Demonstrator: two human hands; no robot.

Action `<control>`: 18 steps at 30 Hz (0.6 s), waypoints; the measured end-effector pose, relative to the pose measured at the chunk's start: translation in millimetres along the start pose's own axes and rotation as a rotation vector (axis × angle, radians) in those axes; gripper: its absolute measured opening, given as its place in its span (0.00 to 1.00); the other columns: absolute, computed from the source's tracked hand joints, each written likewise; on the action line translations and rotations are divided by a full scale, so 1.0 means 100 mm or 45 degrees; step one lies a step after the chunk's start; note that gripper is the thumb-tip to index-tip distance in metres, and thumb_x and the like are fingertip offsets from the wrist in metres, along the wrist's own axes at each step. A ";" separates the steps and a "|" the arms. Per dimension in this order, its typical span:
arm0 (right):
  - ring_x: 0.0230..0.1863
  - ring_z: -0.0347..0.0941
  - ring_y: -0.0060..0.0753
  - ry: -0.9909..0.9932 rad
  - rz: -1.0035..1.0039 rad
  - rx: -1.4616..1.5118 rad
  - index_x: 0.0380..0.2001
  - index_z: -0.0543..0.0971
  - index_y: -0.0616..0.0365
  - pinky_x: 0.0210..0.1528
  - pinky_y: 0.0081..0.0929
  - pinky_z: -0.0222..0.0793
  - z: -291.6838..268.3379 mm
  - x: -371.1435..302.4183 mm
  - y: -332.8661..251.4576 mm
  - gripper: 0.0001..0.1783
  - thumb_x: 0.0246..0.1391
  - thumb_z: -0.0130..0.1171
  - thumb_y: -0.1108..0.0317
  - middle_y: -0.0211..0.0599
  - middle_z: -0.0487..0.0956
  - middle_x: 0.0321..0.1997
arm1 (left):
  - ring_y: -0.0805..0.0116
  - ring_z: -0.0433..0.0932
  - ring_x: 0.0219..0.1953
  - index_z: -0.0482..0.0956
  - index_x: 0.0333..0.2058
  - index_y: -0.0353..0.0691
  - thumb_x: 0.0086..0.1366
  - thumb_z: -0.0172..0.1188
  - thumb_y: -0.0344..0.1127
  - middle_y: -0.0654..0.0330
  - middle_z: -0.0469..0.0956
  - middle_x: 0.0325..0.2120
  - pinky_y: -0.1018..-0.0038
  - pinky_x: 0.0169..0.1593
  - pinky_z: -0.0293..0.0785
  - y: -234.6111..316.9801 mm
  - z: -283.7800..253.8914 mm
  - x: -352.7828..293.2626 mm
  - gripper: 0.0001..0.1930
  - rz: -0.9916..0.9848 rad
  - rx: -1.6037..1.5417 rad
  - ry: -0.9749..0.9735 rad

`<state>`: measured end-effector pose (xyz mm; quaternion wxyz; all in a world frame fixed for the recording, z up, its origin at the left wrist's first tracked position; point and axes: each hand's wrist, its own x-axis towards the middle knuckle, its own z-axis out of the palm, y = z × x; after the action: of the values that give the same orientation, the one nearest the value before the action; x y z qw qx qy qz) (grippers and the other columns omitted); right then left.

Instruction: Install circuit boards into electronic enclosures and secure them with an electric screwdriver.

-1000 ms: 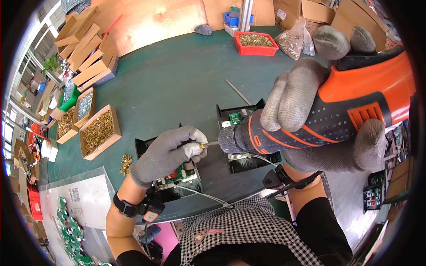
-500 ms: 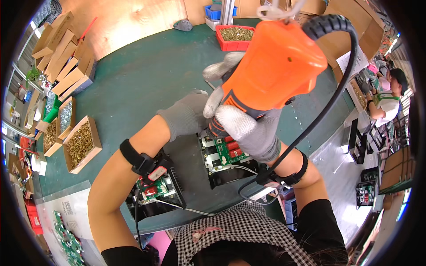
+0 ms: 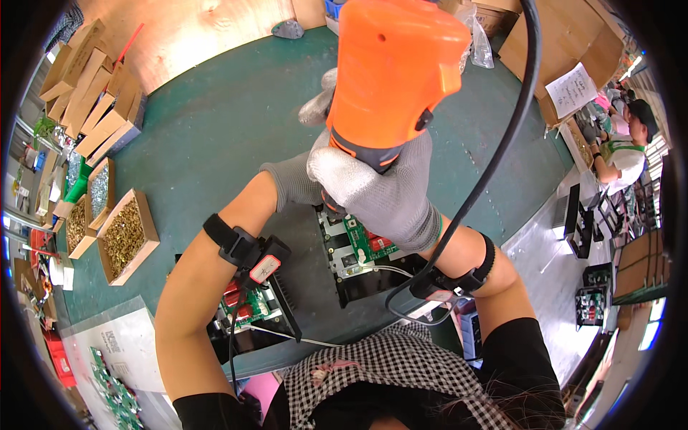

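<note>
An orange electric screwdriver [image 3: 390, 75] with a dark nose stands upright in front of me. My right hand [image 3: 390, 193], in a grey glove with pale coated fingers, is wrapped round its lower body. Close against the tool's nose is my left hand [image 3: 297, 179], gloved too; its fingers are hidden behind the right hand and the tool. Below them lies a black metal housing [image 3: 351, 290] holding a green circuit board [image 3: 356, 240] with red parts, partly covered by my right hand. A second housing with a circuit board [image 3: 251, 304] sits under my left forearm.
Open boxes of brass-coloured screws [image 3: 125, 233] and silver hardware [image 3: 100, 188] stand at the left, by stacked cardboard [image 3: 107, 107]. A black cable [image 3: 494, 179] loops past my right arm. Loose green boards [image 3: 115, 387] lie lower left. A co-worker [image 3: 623, 154] is at the far right.
The screwdriver and my right hand have shifted left and toward the far side in the picture. My left hand has moved slightly. The background has shifted a little too.
</note>
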<state>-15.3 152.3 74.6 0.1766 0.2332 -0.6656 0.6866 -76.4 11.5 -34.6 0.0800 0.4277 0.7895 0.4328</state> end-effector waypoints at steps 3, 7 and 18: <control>0.38 0.77 0.29 0.018 -0.178 -0.089 0.45 0.71 0.59 0.43 0.29 0.74 0.03 0.01 0.05 0.27 0.38 0.66 0.70 0.34 0.78 0.38 | 0.46 0.75 0.43 0.77 0.43 0.42 0.58 0.59 0.34 0.51 0.79 0.37 0.59 0.48 0.71 -0.01 -0.03 0.01 0.14 0.029 -0.007 0.035; 0.37 0.77 0.29 0.040 -0.103 -0.155 0.45 0.71 0.58 0.42 0.30 0.73 0.04 -0.05 -0.01 0.27 0.38 0.66 0.70 0.34 0.78 0.37 | 0.45 0.74 0.43 0.76 0.44 0.42 0.58 0.59 0.33 0.51 0.79 0.36 0.58 0.47 0.71 -0.01 -0.05 0.03 0.14 0.071 -0.021 0.086; 0.32 0.74 0.41 -0.203 -0.401 0.323 0.61 0.57 0.70 0.33 0.38 0.74 -0.90 0.06 -0.73 0.33 0.58 0.47 0.59 0.61 0.65 0.60 | 0.50 0.75 0.45 0.69 0.56 0.38 0.60 0.60 0.39 0.56 0.75 0.33 0.60 0.56 0.69 0.87 -0.15 -0.06 0.26 -0.015 0.597 0.050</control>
<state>12.6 244.9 138.0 0.1977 0.4081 -0.5413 0.7081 -27.3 20.9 38.9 -0.0343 0.4214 0.8724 0.2452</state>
